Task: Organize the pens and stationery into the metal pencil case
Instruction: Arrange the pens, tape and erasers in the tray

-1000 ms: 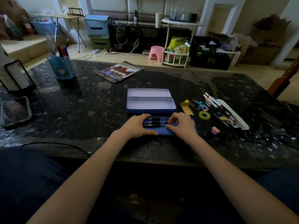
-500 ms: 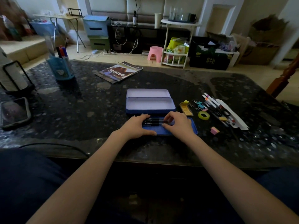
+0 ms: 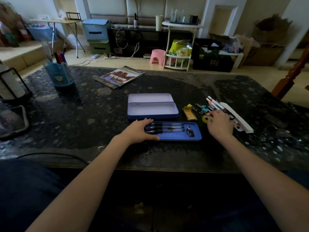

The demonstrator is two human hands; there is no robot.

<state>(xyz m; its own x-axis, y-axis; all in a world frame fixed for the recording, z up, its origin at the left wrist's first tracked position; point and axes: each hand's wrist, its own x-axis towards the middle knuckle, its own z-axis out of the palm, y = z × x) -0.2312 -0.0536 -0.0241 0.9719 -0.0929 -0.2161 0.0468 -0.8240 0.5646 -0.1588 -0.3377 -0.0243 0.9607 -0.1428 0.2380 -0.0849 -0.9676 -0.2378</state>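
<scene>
A blue metal pencil case point(image 3: 153, 111) lies open on the dark stone table, its lid folded back. In front of it sits a blue inner tray point(image 3: 177, 135) holding three black pens point(image 3: 167, 128) and a small dark clip point(image 3: 189, 130). My left hand point(image 3: 139, 130) rests on the tray's left end, fingers over the pen ends. My right hand point(image 3: 219, 122) is over the loose pile at the right, fingers spread down onto the pens point(image 3: 215, 104) and a roll of yellow-green tape point(image 3: 205, 118). Whether it grips anything is hidden.
Binder clips point(image 3: 203, 108) and a yellow packet point(image 3: 189, 113) lie between case and pile. A white paper strip point(image 3: 237, 118) lies under the pens. A magazine point(image 3: 120, 77), a blue pen holder point(image 3: 58, 74), a phone point(image 3: 11, 121) and a black wire rack point(image 3: 11, 86) stand further left.
My right hand has left the tray and moved right to the loose stationery pile. My left hand stays on the tray's left end.
</scene>
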